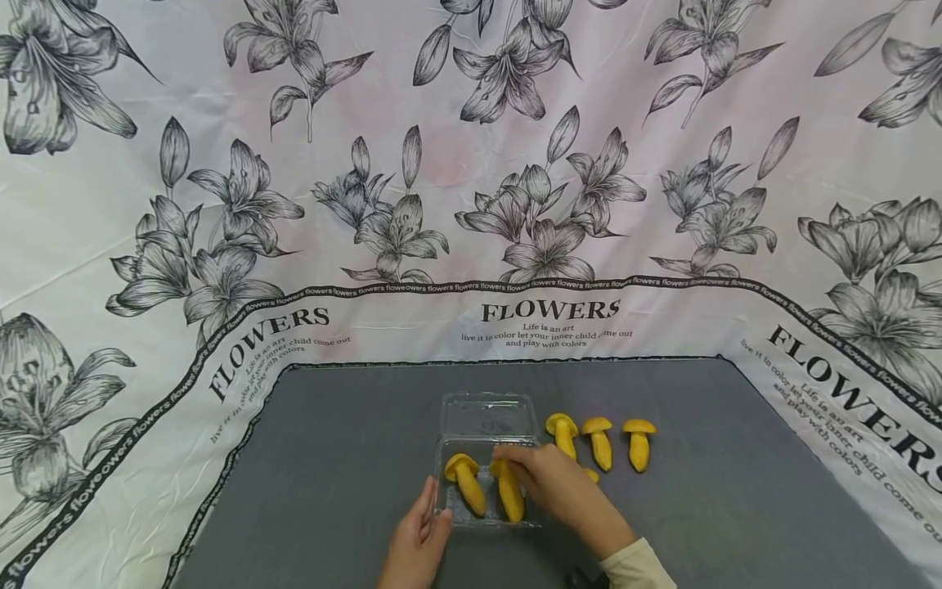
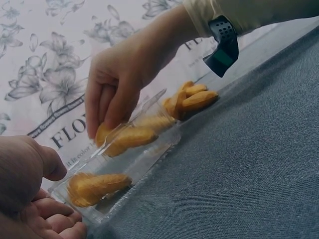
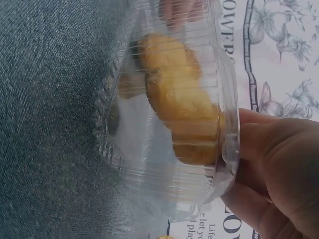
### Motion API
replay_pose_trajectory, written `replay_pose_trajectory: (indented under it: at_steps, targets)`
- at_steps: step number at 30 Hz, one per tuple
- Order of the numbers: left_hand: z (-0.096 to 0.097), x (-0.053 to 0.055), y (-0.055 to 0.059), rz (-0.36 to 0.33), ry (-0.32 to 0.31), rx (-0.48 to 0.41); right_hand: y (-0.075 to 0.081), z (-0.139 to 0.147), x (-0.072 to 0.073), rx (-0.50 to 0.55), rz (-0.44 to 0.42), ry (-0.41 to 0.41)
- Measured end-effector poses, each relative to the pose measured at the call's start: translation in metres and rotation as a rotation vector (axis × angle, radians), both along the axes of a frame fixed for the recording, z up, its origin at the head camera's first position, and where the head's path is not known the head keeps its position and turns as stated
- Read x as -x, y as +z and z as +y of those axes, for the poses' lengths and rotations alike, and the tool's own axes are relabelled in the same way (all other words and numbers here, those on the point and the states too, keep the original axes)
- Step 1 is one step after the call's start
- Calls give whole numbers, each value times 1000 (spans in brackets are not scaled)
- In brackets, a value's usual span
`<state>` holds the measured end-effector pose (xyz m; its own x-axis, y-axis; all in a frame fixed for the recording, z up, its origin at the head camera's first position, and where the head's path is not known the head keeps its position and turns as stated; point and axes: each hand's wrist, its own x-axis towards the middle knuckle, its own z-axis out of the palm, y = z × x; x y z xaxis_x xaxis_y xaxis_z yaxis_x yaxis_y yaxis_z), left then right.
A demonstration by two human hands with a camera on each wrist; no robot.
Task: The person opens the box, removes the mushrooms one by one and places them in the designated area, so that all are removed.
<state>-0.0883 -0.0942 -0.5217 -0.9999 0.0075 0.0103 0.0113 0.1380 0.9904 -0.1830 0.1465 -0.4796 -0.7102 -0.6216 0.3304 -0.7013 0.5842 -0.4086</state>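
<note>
A clear plastic clamshell box (image 1: 489, 417) stands with its lid laid back, away from me. Inside its left part lies a yellow toy-like mushroom (image 1: 468, 484). My right hand (image 1: 548, 483) reaches over the box's right side and pinches a second yellow mushroom (image 1: 511, 501) by the cap, its stem pointing toward me inside the box. At the box's front left corner, my left hand (image 1: 419, 536) holds the wall, thumb toward the front and fingers along the left side. Through the clear wall, the right wrist view shows the pinched mushroom (image 3: 184, 99) close up.
Right of the box lie several more mushrooms, among them an upright-looking one (image 1: 639, 446) at the far right and one (image 1: 591, 474) partly hidden by my right hand. Grey cloth (image 1: 331, 458) covers the table. A flower-print sheet (image 1: 545, 319) hangs behind it.
</note>
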Motion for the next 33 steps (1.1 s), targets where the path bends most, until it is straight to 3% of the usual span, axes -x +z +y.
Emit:
replay_pose_trajectory:
  at_steps: [14, 33]
  targets:
    - [-10, 9, 4, -3, -48, 26, 7, -1, 6, 71, 43, 6]
    - [-23, 20, 6, -11, -79, -2, 18, 8, 11, 135, 167, -87]
